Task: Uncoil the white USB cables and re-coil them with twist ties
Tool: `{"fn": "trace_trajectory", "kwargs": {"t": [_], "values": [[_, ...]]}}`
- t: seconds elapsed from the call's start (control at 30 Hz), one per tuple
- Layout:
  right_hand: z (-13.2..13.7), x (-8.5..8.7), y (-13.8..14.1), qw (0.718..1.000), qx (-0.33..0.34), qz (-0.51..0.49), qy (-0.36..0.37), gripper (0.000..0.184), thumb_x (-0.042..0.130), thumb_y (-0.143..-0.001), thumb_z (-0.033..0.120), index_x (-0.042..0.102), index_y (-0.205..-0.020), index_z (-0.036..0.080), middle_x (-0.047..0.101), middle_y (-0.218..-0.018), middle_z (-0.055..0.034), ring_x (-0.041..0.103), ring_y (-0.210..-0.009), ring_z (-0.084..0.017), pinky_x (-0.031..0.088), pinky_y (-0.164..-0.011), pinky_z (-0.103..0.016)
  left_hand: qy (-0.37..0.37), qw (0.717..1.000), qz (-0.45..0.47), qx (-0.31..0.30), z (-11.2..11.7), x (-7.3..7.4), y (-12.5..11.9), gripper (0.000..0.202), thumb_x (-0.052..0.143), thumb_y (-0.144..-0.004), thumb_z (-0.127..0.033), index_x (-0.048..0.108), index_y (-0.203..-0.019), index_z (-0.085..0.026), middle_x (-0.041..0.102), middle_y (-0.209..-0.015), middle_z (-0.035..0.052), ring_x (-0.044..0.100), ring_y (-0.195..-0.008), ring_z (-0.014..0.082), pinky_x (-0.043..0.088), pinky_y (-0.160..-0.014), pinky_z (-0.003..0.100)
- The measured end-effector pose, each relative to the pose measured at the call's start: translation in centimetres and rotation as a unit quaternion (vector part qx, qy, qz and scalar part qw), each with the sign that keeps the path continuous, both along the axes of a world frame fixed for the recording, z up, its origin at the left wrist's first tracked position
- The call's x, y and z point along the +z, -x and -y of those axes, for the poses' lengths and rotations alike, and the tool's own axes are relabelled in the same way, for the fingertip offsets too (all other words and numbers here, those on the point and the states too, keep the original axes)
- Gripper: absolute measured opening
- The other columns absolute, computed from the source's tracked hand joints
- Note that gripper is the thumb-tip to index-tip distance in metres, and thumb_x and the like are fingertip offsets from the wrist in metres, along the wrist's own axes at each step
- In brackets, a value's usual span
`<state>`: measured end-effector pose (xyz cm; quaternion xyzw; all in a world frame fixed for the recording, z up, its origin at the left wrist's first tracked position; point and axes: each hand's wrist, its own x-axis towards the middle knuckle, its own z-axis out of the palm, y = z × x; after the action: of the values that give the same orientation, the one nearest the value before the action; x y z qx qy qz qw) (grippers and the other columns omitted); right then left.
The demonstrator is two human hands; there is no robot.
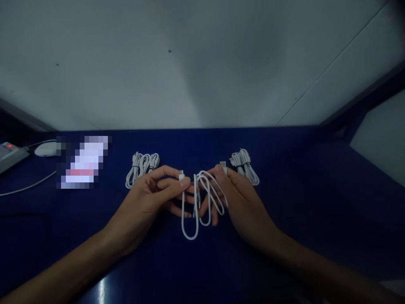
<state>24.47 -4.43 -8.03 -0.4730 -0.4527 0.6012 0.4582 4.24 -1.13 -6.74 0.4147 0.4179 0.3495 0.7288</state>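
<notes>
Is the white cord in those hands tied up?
It looks untied: the cord hangs in loose loops between the left hand and right hand, with no tie visible around it, unlike the bundle at right.

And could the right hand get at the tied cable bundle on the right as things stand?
Probably yes: the bundle lies just past the right hand, with nothing visible between them, though that hand is occupied pinching one end of a white cable.

Both hands (148, 192) (241, 196) pinch near each other
</notes>
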Motion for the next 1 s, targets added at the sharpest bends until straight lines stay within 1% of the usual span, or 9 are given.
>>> {"fn": "trace_trajectory", "kwargs": {"t": [0.1, 0.23, 0.33, 0.43, 0.53, 0.63, 0.7, 0.8, 1.0], "values": [[0.0, -0.1, -0.1, 1.0, 0.0, -0.018, 0.005, 0.048, 0.048, -0.115, 0.061, 0.072, -0.123, 0.02, 0.082, -0.097, -0.0085, 0.078, -0.066, -0.018, 0.058, -0.049, -0.026, -0.019, 1.0, 0.009, 0.007, 0.0, -0.1, 0.0, 0.018, 0.086, -0.098, -0.033, 0.075, -0.099, -0.019, 0.08, -0.086, 0.0037, 0.079, -0.084, 0.0193, 0.072, -0.067, 0.027], [0.1, 0.1, -0.2, 1.0, 0.004, -0.02, 0.023, 0.054, 0.044, -0.115, 0.064, 0.066, -0.148, 0.028, 0.081, -0.095, -0.0071, 0.077, -0.07, -0.019, 0.061, -0.054, -0.029, -0.031, 0.999, 0.041, 0.006, 0.1, 0.1, 0.0, 0.014, 0.085, -0.099, -0.03, 0.075, -0.1, -0.02, 0.078, -0.081, 0.0001, 0.079, -0.071, 0.0164, 0.07, -0.065, 0.025], [0.2, 0.4, -0.2, 1.0, 0.025, -0.017, -0.002, 0.053, 0.04, -0.116, 0.064, 0.061, -0.156, 0.037, 0.08, -0.099, -0.0052, 0.073, -0.068, -0.018, 0.064, -0.06, -0.033, -0.03, 0.997, 0.067, -0.014, 0.2, 0.2, 0.0, 0.013, 0.084, -0.1, -0.028, 0.074, -0.101, -0.02, 0.083, -0.086, 0.0029, 0.082, -0.07, 0.0168, 0.07, -0.07, 0.025], [0.4, 0.5, -0.1, 0.999, 0.035, -0.017, -0.027, 0.05, 0.041, -0.116, 0.065, 0.07, -0.143, 0.035, 0.075, -0.085, -0.002, 0.07, -0.064, -0.017, 0.063, -0.063, -0.032, -0.035, 0.997, 0.065, -0.03, 0.2, 0.1, 0.0, 0.013, 0.082, -0.101, -0.029, 0.074, -0.104, -0.02, 0.088, -0.096, 0.0083, 0.086, -0.081, 0.0213, 0.071, -0.077, 0.027], [0.4, 0.1, -0.1, 0.999, 0.004, -0.014, -0.036, 0.05, 0.045, -0.114, 0.066, 0.077, -0.11, 0.027, 0.074, -0.092, -0.002, 0.068, -0.06, -0.014, 0.06, -0.06, -0.03, -0.038, 0.997, 0.056, -0.026, 0.2, -0.1, -0.1, 0.012, 0.082, -0.102, -0.029, 0.074, -0.106, -0.021, 0.088, -0.101, 0.0098, 0.087, -0.095, 0.0268, 0.073, -0.082, 0.033], [0.3, -0.3, -0.2, 0.999, -0.009, -0.029, -0.03, 0.058, 0.05, -0.111, 0.068, 0.065, -0.082, 0.021, 0.074, -0.105, -0.0038, 0.065, -0.058, -0.011, 0.058, -0.059, -0.03, -0.029, 0.998, 0.051, -0.011, 0.3, -0.2, -0.1, 0.012, 0.083, -0.101, -0.028, 0.074, -0.103, -0.021, 0.089, -0.105, 0.0093, 0.087, -0.098, 0.0267, 0.073, -0.086, 0.035], [0.2, -0.5, -0.3, 0.999, 0.0, -0.02, -0.028, 0.062, 0.049, -0.111, 0.068, 0.057, -0.071, 0.022, 0.071, -0.089, -0.0021, 0.063, -0.059, -0.012, 0.058, -0.065, -0.031, -0.024, 0.999, 0.045, -0.003, 0.3, -0.1, -0.1, 0.012, 0.084, -0.101, -0.028, 0.074, -0.102, -0.02, 0.088, -0.108, 0.0091, 0.087, -0.099, 0.0261, 0.073, -0.087, 0.033], [0.0, -0.8, -0.4, 0.999, 0.023, -0.02, -0.011, 0.061, 0.051, -0.112, 0.065, 0.049, -0.068, 0.023, 0.057, -0.067, 0.0018, 0.062, -0.062, -0.015, 0.057, -0.07, -0.032, -0.025, 0.999, 0.033, 0.002, 0.3, 0.0, -0.3, 0.013, 0.085, -0.1, -0.029, 0.076, -0.102, -0.02, 0.088, -0.11, 0.01, 0.086, -0.101, 0.0264, 0.072, -0.089, 0.032], [0.1, -0.7, -0.5, 0.998, 0.039, -0.052, 0.017, 0.044, 0.052, -0.115, 0.049, 0.056, -0.079, 0.024, 0.059, -0.081, 0.0008, 0.064, -0.067, -0.016, 0.056, -0.072, -0.035, -0.027, 0.999, 0.0, -0.022, 0.0, 0.0, -0.5, 0.02, 0.078, -0.105, -0.033, 0.085, -0.115, -0.017, 0.086, -0.122, 0.014, 0.085, -0.107, 0.0269, 0.07, -0.098, 0.033]]}}
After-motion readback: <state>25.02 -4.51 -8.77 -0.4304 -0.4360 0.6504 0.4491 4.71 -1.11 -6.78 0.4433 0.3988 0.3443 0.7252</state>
